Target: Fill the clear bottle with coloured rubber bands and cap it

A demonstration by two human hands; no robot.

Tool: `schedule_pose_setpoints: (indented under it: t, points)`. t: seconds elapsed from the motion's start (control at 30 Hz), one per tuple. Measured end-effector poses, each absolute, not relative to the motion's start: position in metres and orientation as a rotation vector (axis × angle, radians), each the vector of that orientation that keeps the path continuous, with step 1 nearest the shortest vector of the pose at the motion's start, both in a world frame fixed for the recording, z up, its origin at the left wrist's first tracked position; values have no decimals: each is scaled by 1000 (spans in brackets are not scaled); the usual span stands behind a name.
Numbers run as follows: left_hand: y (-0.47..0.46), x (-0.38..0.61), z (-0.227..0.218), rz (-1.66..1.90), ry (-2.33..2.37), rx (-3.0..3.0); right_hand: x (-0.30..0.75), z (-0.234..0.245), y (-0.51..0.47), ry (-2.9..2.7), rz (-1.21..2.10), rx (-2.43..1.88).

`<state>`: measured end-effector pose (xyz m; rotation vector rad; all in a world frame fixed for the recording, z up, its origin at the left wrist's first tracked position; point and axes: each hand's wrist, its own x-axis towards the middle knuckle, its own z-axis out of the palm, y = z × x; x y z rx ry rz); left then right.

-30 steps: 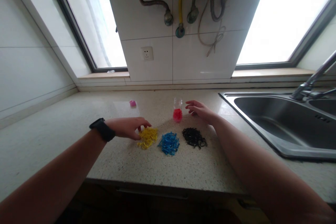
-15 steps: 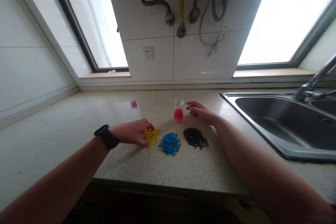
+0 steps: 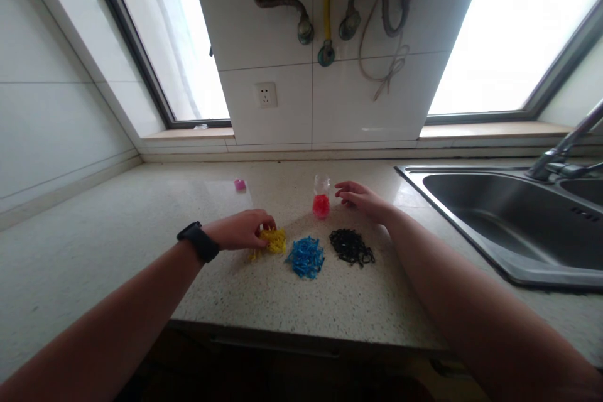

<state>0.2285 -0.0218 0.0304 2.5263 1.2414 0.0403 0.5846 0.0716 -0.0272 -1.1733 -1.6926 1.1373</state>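
Observation:
My left hand, with a dark watch on its wrist, has its fingers curled round part of a pile of small yellow pieces. A few yellow bits lie under the palm. Beside that pile are a heap of small blue pieces and a heap of small black pieces. Behind the heaps stands a clear jar, lidless and upright, with red pieces in its lower half. My right hand rests just right of the jar, fingers loosely apart, holding nothing and not touching it.
A pink cap lies at the back left of the speckled counter. To the right are a steel sink and its tap. Hoses and a socket are on the tiled wall behind.
My left hand has closed on the yellow pile and shifted slightly to the right, dragging the pile together and leaving a few bits behind. My right hand and the jar stay put.

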Motion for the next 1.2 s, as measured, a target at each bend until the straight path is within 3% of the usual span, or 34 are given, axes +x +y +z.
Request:
schedule_pose_setpoints:
  t: [0.6,0.77,1.0,1.2]
  points:
    - [9,208,20,393,1324,2214,578,-18,61,-1777,1108,-1126]
    - [19,204,31,469,1320,2198,569,-12,52,-1857,1137,-967]
    - [29,209,49,489,1335,2256,550,-21,57,-1959,912,-924]
    - [29,232,92,531,1292,2357,536,-18,49,-1995,783,-970]
